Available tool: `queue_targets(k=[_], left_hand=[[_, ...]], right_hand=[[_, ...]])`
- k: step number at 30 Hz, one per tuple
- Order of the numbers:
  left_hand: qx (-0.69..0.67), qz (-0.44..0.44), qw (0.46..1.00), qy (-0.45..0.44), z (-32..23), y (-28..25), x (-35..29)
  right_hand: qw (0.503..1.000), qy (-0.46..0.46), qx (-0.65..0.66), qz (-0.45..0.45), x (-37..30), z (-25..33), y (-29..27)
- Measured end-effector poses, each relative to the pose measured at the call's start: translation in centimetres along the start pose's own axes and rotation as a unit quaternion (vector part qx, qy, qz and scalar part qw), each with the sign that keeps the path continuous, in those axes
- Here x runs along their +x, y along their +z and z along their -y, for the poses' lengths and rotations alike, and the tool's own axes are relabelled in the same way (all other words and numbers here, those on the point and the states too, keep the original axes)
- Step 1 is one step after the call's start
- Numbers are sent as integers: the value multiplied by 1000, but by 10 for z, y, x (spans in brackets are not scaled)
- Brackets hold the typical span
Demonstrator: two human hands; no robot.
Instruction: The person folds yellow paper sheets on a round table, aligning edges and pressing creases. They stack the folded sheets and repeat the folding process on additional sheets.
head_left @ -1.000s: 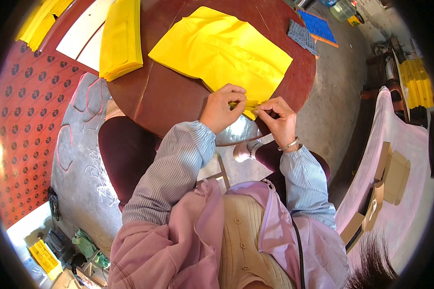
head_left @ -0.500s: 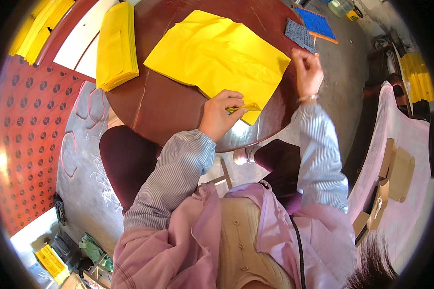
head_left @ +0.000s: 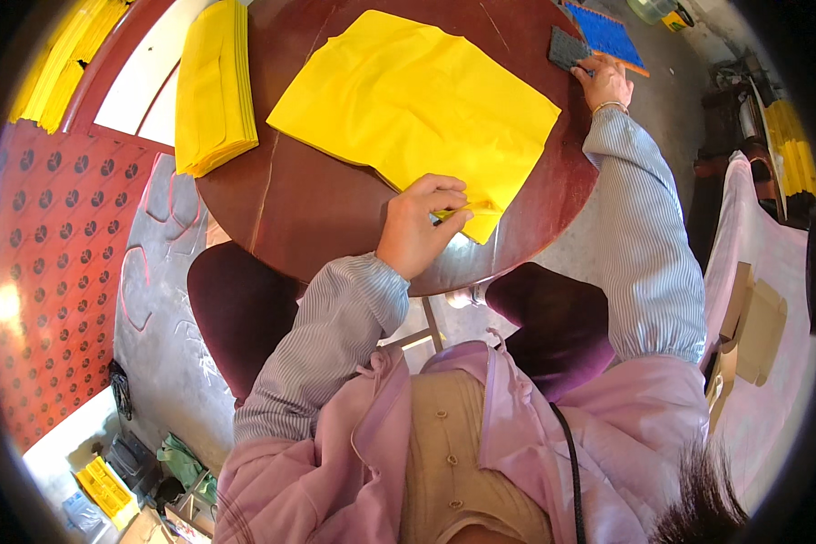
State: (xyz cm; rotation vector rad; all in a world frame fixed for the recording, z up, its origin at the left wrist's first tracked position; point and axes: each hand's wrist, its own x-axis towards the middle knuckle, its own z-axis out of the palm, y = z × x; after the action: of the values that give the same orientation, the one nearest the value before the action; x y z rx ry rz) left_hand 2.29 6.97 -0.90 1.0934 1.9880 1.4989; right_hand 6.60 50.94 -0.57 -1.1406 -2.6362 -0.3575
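Observation:
A large piece of yellow cloth (head_left: 417, 100), creased and possibly doubled like a flat bag, lies across the round dark red table (head_left: 308, 195). My left hand (head_left: 422, 225) pinches a turned-up fold at its near corner between thumb and fingers. Out at the table's far right edge, my right hand (head_left: 607, 83) has its fingers drawn together against the corner of a dark grey textured pad (head_left: 568, 49). What those fingertips hold, if anything, is too small to see. Just beyond the pad is a blue panel with an orange edge (head_left: 612, 38).
A thick stack of folded yellow cloth (head_left: 213, 100) stands on the table's left side. More yellow pieces (head_left: 68, 54) are piled at the far left. An open cardboard box (head_left: 760, 331) rests on a pink-covered surface (head_left: 771, 408) at the right.
My right hand has moved away and to the right, from beside the cloth's right corner to the grey pad. My left hand keeps its pinch on the near corner.

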Motion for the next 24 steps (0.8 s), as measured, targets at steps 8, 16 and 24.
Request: queue_targets(k=[8, 16, 24], left_hand=[[0, 5, 1000, 6, 4, 0, 1], [-3, 20, 998, -53, 4, 0, 3], [-11, 20, 1000, -17, 10, 0, 3]], right_hand=[[807, -161, 564, 76, -222, 52, -106], [846, -229, 472, 89, -278, 93, -121], [833, -220, 505, 56, -273, 93, -118]])
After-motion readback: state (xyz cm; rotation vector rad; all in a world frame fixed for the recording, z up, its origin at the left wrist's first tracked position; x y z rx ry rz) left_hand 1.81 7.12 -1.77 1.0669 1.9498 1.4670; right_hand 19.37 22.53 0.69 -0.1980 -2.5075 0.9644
